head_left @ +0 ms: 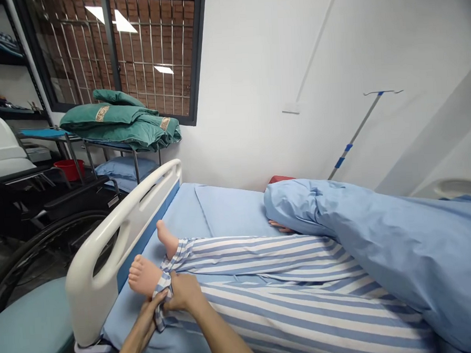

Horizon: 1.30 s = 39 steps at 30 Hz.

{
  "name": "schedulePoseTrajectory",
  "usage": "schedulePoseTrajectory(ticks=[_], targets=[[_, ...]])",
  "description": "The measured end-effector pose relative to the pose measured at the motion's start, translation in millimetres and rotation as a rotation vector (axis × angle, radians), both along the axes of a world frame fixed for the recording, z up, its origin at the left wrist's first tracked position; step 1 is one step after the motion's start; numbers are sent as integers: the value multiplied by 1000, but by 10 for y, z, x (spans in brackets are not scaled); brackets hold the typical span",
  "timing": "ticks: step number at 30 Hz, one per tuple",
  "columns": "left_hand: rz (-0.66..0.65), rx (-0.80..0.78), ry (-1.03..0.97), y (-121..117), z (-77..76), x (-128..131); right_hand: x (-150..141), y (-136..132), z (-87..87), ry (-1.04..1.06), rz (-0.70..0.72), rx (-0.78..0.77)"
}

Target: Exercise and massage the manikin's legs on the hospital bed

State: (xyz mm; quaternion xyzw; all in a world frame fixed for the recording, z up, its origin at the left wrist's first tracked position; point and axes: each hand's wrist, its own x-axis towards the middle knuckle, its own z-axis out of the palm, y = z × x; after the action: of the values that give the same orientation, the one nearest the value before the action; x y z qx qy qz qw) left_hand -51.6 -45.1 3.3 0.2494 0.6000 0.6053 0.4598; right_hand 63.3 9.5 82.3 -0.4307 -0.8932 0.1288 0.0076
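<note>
Because the left hand (145, 319) and right hand (184, 292) clamp together on a striped pajama cuff (162, 301), the manikin's bare foot (143, 275) lies uncovered.

The left hand (146, 317) and the right hand (184, 292) pinch the cuff of a striped pajama leg (163, 299), just beside the bare foot of a doll (144, 274). The doll lies on a blue bed sheet (229, 211), and a blue blanket (353, 239) covers its far end. A white bed end board (93, 279) stands at the near left. Far away, green blankets (118, 122) sit piled on a metal rack (135, 166), and a drip pole (355, 133) leans by the wall.
</note>
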Motion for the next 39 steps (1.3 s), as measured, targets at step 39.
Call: schedulePoseTrajectory(ticks=[39], targets=[[237,-208,532,-289,593,-63,1791,-134,126,73,-96,117]])
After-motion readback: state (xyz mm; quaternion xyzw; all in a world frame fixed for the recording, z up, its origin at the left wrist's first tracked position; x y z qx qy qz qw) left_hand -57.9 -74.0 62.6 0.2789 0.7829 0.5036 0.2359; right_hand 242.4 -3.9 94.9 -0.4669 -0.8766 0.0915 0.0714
